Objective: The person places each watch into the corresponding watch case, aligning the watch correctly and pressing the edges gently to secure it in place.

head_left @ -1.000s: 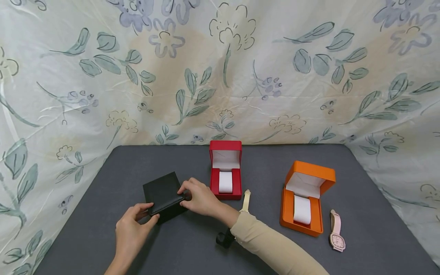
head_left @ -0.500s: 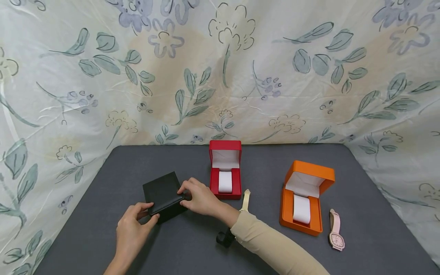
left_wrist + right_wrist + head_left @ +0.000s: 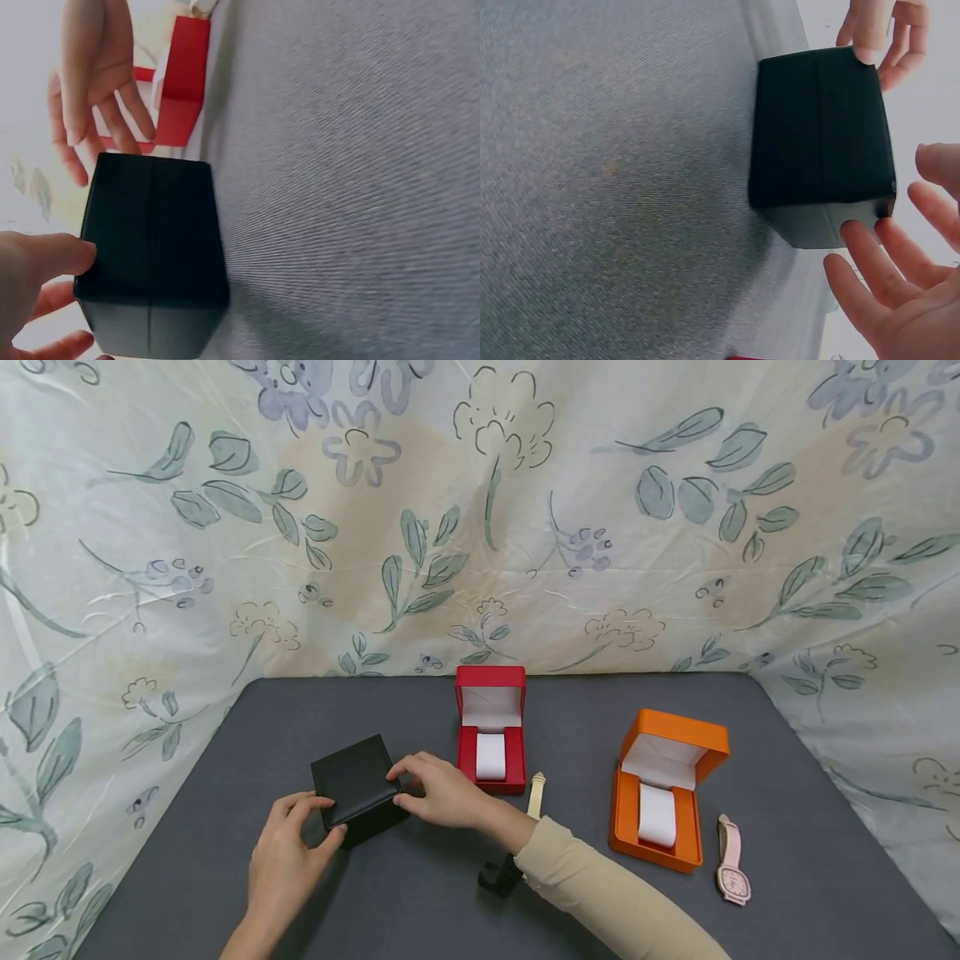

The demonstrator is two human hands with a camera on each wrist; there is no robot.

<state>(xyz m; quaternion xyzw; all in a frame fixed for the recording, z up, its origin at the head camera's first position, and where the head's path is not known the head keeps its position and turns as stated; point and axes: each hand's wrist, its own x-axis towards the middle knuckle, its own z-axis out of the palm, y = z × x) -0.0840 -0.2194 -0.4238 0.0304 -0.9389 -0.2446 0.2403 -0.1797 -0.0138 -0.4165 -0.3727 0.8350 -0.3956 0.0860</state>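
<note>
Splayed right hand (image 3: 444, 792) against black box (image 3: 357, 778)

The black box (image 3: 356, 781) hides its inside; right of it, a sleeve (image 3: 618, 889) covers part of a cream strap (image 3: 536, 795).

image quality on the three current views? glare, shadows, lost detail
Head: fairly even light, soft shadow on the gray table beside the left hand; left wrist: background at left washed out and soft, black box too dark for much surface detail; right wrist: background at right blown pale, box similarly dark.
</note>
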